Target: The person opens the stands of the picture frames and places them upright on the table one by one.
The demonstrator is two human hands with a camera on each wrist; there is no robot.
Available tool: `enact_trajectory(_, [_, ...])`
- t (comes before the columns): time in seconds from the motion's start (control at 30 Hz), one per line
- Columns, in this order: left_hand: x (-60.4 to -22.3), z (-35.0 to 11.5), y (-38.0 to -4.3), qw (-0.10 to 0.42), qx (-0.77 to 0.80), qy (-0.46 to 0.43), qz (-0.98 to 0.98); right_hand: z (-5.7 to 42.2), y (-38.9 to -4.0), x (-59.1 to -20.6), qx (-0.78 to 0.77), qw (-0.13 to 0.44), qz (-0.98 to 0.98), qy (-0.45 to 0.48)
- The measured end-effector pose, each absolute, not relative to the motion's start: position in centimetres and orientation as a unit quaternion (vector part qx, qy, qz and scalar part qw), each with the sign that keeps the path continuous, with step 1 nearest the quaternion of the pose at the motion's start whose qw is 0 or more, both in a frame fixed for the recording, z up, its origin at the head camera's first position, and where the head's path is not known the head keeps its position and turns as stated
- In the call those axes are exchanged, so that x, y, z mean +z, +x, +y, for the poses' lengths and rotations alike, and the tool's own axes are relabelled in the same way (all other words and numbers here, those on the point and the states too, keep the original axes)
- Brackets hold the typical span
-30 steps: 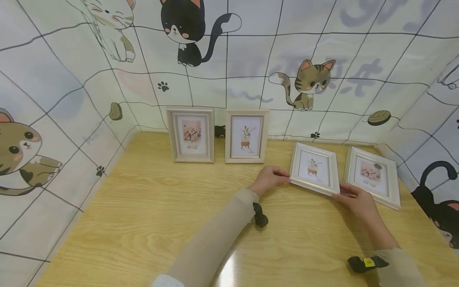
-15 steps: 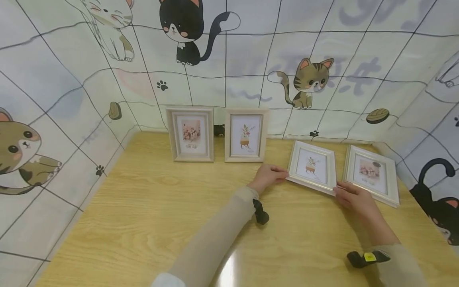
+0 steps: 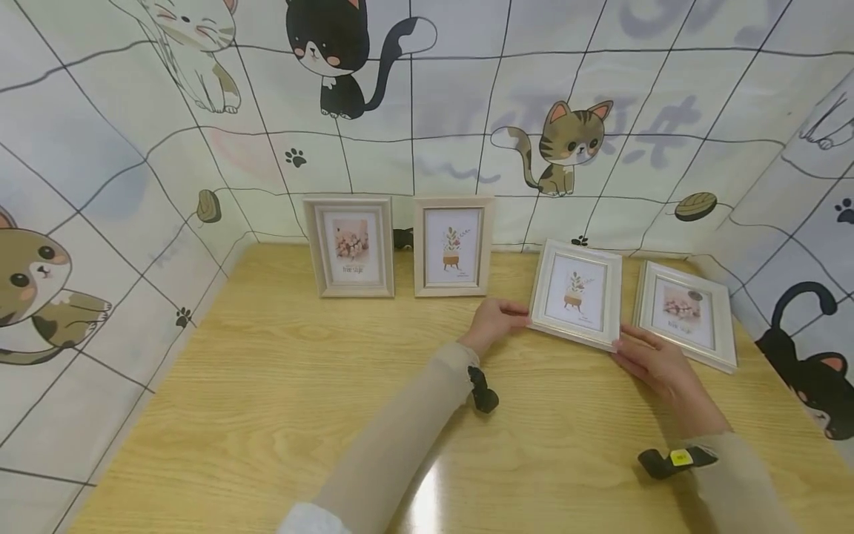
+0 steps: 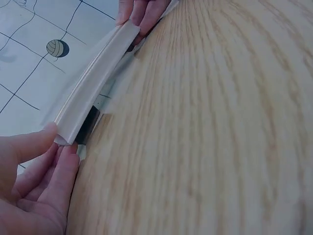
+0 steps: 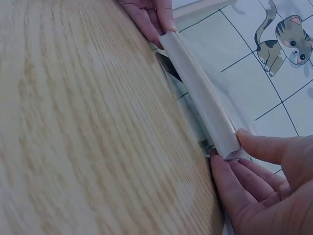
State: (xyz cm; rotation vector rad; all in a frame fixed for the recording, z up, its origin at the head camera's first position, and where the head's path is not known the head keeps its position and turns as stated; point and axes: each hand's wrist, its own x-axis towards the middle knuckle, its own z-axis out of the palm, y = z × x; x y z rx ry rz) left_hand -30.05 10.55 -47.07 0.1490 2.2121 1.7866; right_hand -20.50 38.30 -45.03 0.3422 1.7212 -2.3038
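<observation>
A cream picture frame (image 3: 575,294) with a potted-plant print is held between both hands, leaning back with its near edge raised off the table. My left hand (image 3: 492,324) pinches its lower left corner; in the left wrist view the thumb of the left hand (image 4: 34,171) lies on the front and the fingers are beneath. My right hand (image 3: 660,363) grips the lower right corner, and the right wrist view shows the right hand (image 5: 264,181) with thumb on top, fingers under. Close by on the right lies another cream frame (image 3: 683,315) with a pink flower print.
Two more frames, a flower-print frame (image 3: 350,247) and a plant-print frame (image 3: 452,246), stand upright against the back wall. The wooden table (image 3: 300,400) meets cat-patterned walls (image 3: 454,96) at the back and sides.
Both hands have lifted the plant-print frame a little and moved it toward the back wall, tipping it more upright. The other frames keep their places; the head view has shifted slightly.
</observation>
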Motion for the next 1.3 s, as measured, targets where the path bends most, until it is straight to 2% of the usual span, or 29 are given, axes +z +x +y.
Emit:
enact_trajectory(0.2, [-47.4, 10.4, -30.2, 0.151, 0.634, 0.079, 0.754, 38.2, -20.8, -44.9, -0.775, 0.123, 0.608, 0.117])
enact_trajectory(0.5, [-47.5, 10.3, -30.7, 0.154, 0.643, 0.107, 0.742, 38.1, -21.6, -44.5, -0.667, 0.119, 0.726, 0.122])
enact_trajectory(0.8, [-47.2, 10.3, -30.4, 0.15, 0.614, 0.129, 0.764, 38.4, -21.7, -44.0, -0.426, 0.096, 0.895, 0.089])
enact_trajectory(1.03, [-47.8, 10.3, -30.4, 0.152, 0.617, 0.147, 0.758, 38.2, -21.7, -44.1, -0.497, 0.092, 0.858, 0.094])
enact_trajectory(1.3, [-47.6, 9.9, -30.3, 0.158, 0.627, 0.122, 0.753, 37.6, -22.1, -44.1, -0.488, 0.076, 0.866, 0.08])
